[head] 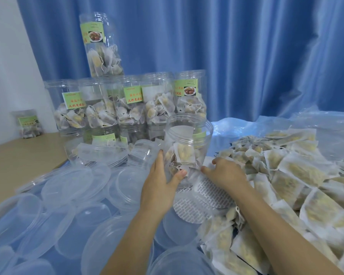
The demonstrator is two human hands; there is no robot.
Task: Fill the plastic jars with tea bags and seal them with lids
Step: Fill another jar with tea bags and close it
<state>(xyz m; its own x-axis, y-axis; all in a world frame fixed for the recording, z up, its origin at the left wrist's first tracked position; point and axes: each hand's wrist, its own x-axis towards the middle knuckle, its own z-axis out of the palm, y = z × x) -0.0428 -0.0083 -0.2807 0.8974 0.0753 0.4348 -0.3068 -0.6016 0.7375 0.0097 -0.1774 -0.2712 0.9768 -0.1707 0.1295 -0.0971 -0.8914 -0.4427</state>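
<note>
The left hand (159, 187) grasped an open, half-filled jar (189, 147); the right hand (224, 173) lay loose, holding nothing, beside the tea bag pile (286, 171). Several filled jars (127, 104) stood behind; lids (72, 183) waited.

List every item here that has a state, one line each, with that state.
Open jar: upright, no lid, partly filled with tea bags.
Left hand: wrapped around the open jar, steadying it.
Right hand: fingers down by the jar's base; grip unclear.
Stacked jars: holding tea bags, stacked against the curtain.
Loose lids: unattached, scattered at left.
Tea bag pile: loose, heaped at right.
</note>
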